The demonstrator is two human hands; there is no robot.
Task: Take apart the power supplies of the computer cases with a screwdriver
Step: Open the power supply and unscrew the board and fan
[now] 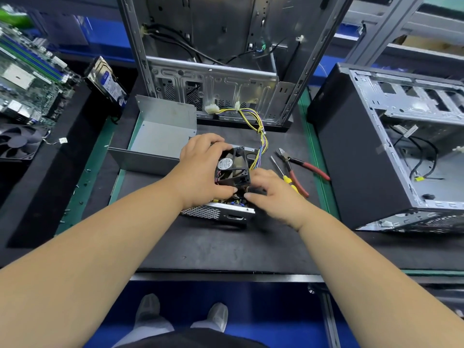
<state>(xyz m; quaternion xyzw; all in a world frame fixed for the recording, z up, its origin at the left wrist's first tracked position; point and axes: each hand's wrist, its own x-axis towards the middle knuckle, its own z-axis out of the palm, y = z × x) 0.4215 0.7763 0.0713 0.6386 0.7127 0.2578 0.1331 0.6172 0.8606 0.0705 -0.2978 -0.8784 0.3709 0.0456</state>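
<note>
An opened power supply [221, 212] lies on the black mat, its perforated metal base facing me. My left hand [200, 169] grips its black fan [233, 168], which is lifted and tilted above the base. My right hand [273, 194] touches the fan's lower right corner with curled fingers. The yellow and purple cable bundle [261, 136] runs from the supply back to white plugs. The removed grey cover [160, 136] lies behind my left hand. A yellow-handled screwdriver [283, 172] rests on the mat to the right, untouched.
Red-handled pliers [298, 169] lie beside the screwdriver. An upright bare case frame [216, 91] stands behind the supply. Another case [391, 146] lies at the right. A motherboard [27, 79], a hard drive [108, 81] and a loose fan [17, 143] sit at the left.
</note>
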